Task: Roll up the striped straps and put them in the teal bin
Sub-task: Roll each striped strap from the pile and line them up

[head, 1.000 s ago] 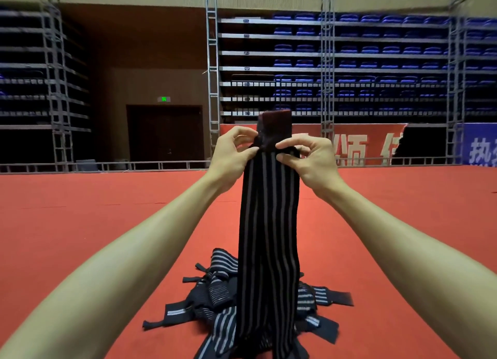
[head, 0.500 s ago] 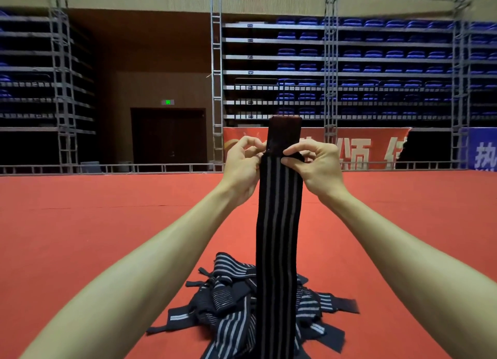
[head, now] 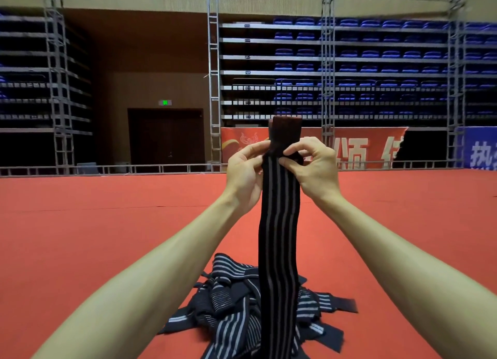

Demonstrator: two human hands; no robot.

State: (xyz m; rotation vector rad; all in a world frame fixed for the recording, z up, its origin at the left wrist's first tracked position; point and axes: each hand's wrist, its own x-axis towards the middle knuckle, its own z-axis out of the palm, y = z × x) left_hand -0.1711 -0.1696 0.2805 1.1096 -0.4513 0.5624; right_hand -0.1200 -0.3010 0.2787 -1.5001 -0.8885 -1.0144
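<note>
A: Start nearest: what lies closest?
B: A loose pile of striped straps (head: 236,313) on the red floor (head: 107,237), tangled, none of them rolled as far as I can see. The lower part of the held strap (head: 278,224) hangs in front of that pile; whether it touches I cannot tell.
A: And the hands?
B: Both are up at the strap's top. The left hand (head: 246,176) pinches the left edge between thumb and curled fingers; the right hand (head: 316,170) pinches the right edge the same way. Above their grip the plain dark end tab (head: 285,133) stands upright.
A: So the roll is not begun?
B: I judge not: the tab is flat and the whole length hangs straight. The good move is to fold that tab over tightly and make the first turn small and square to the edges, since a crooked core would likely make the roll cone out sideways.
A: Anything more?
B: Let the hanging weight give the tension, and work both thumbs evenly so the stripes line up turn on turn. The fabric looks elastic, so I would not pull hard.
A: And afterwards?
B: The teal bin is not in view. Beyond the hands I see only a red banner (head: 355,149) and tiers of blue seats (head: 376,55)
</note>
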